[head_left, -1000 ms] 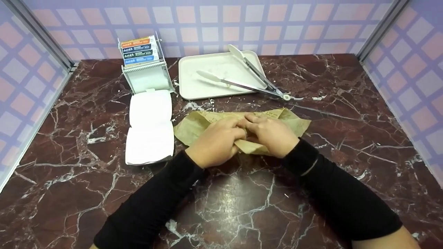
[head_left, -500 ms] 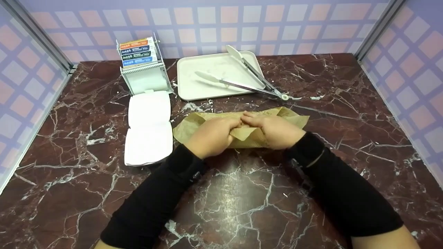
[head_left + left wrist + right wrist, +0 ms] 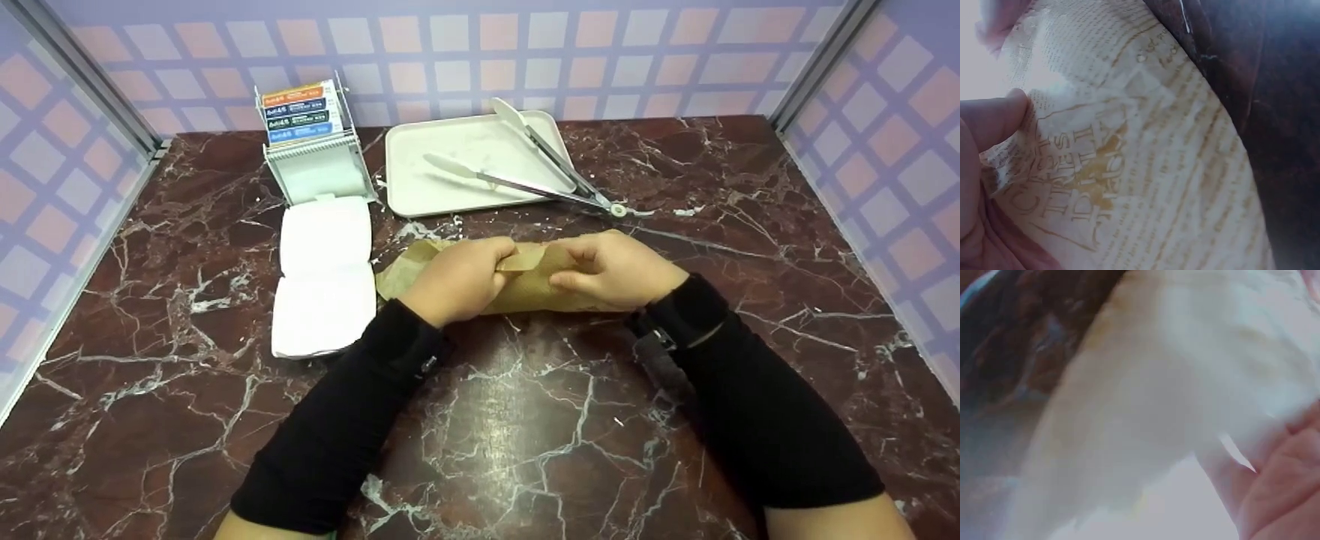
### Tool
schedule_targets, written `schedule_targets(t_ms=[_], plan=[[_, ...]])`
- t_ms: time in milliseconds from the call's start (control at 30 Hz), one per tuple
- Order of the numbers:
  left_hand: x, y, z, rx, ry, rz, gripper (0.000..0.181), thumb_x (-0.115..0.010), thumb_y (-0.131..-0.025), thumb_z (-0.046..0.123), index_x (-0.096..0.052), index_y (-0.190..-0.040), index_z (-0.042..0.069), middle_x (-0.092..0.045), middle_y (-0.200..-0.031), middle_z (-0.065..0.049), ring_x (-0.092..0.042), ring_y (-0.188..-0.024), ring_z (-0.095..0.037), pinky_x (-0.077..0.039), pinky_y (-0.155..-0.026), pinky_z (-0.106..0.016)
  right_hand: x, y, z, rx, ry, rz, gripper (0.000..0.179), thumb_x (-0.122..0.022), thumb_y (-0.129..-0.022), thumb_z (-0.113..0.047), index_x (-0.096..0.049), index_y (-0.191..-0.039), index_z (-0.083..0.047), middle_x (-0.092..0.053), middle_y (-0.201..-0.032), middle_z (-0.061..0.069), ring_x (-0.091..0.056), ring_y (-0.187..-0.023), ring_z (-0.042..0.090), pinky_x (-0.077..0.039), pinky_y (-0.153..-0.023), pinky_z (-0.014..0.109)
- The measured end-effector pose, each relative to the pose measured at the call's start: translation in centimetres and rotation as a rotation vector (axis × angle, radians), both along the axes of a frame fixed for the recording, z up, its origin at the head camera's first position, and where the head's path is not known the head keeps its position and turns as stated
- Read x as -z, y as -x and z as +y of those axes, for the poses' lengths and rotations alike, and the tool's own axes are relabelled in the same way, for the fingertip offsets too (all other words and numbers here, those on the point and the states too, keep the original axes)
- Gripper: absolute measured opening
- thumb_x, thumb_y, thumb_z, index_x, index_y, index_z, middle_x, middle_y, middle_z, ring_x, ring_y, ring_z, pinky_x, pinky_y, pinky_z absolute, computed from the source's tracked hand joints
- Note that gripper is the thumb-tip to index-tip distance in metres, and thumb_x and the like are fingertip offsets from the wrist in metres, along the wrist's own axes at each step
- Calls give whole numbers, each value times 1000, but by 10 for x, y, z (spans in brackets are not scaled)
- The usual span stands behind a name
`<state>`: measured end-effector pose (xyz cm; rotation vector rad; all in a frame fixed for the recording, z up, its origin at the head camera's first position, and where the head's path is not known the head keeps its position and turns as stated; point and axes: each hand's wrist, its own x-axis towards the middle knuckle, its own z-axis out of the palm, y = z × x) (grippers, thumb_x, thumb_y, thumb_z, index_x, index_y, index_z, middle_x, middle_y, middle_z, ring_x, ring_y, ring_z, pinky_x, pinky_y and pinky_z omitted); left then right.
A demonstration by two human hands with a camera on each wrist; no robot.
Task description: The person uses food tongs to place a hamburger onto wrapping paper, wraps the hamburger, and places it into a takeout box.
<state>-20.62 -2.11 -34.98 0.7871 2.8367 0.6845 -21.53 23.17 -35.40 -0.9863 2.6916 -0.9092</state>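
Note:
A brown sheet of wrapping paper (image 3: pixel 525 296), folded into a long bundle, lies on the dark marbled table. Brown lettering covers the paper (image 3: pixel 1145 140) in the left wrist view. My left hand (image 3: pixel 461 277) grips the bundle's left part, its thumb by a raised paper corner at the middle. The paper's left end spreads out past this hand. My right hand (image 3: pixel 630 270) touches the right part, thumb and forefinger apart over the paper. In the right wrist view the paper (image 3: pixel 1140 399) is blurred, with the fingers against its edge. Whatever the paper wraps is hidden.
An open white clamshell box (image 3: pixel 326 277) stands left of the paper. Behind it is a rack (image 3: pixel 319 169) with several coloured label rolls or boxes. Metal tongs (image 3: pixel 540 191) rest across a cream tray (image 3: pixel 420 199) at the back. Patterned walls stand around the table.
My right hand has moved right and away from the left hand, covering the paper's right flap. The front fold has rolled farther back, and the bundle looks narrower.

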Motion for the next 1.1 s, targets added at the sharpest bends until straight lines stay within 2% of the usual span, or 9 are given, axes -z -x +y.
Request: schedule_targets(t_ms=[100, 300, 533, 633, 700, 800, 900, 1000, 1100], plan=[[0, 3, 2, -16, -5, -4, 10, -63, -103, 16, -68, -111, 13, -75, -104, -7, -71, -97, -28, -60, -91, -45, 2, 2, -3, 48, 0, 23, 10, -72, -100, -24, -74, -97, -14, -75, -85, -2, -66, -81, 14, -57, -82, 36], [1, 10, 7, -70, -23, -32, 8, -64, -104, 21, -67, -110, 16, -73, -103, -4, -69, -93, -24, -59, -87, -44, 6, 3, -6, 143, -22, 46, 19, -73, -99, -19, -67, -84, -9, -68, -77, 1, -59, -71, 16, -52, -72, 35], [3, 19, 12, -107, -13, -28, 9, -66, -104, 25, -66, -109, 18, -73, -106, -2, -69, -99, -24, -58, -93, -44, 6, 1, -9, 270, -91, 141, 21, -77, -96, -26, -67, -91, -9, -72, -91, 8, -65, -82, 26, -56, -80, 44], [5, 22, 13, -113, -7, -26, 10, -67, -103, 24, -66, -111, 18, -74, -111, -2, -70, -106, -25, -57, -98, -44, 6, -3, -12, 310, -68, 191, 24, -78, -96, -24, -64, -103, -5, -69, -103, 12, -66, -93, 31, -56, -89, 48], [6, 23, 14, -113, -8, -31, 12, -68, -103, 24, -67, -113, 18, -74, -113, -2, -70, -108, -25, -57, -101, -44, 4, -7, -15, 317, -27, 253, 28, -79, -94, -21, -62, -106, -2, -66, -109, 15, -63, -101, 33, -53, -96, 49], [6, 24, 14, -118, -16, -33, 15, -69, -102, 24, -66, -116, 18, -74, -114, -1, -70, -108, -24, -56, -101, -43, 1, -13, -23, 252, 17, 353, 24, -81, -91, -16, -65, -99, -1, -66, -106, 14, -60, -104, 34, -50, -101, 49], [6, 26, 13, -123, -23, -33, 20, -70, -101, 24, -66, -119, 18, -73, -115, -1, -69, -109, -24, -56, -101, -43, 1, -18, -31, 118, -12, 403, 14, -81, -90, -15, -73, -94, -4, -74, -103, 11, -63, -104, 32, -50, -102, 49], [7, 28, 13, -125, -15, -34, 25, -71, -101, 25, -65, -123, 18, -72, -120, -2, -68, -113, -25, -55, -104, -43, 6, -20, -35, -1, -78, 403, 16, -79, -91, -13, -79, -105, -7, -78, -113, 11, -68, -108, 33, -52, -105, 49], [7, 30, 14, -131, -3, -36, 33, -70, -102, 24, -62, -133, 16, -69, -131, -6, -65, -123, -27, -52, -111, -44, 12, -19, -35, -40, -108, 406, 23, -78, -93, -13, -79, -115, -8, -76, -126, 13, -70, -116, 35, -51, -110, 51]])
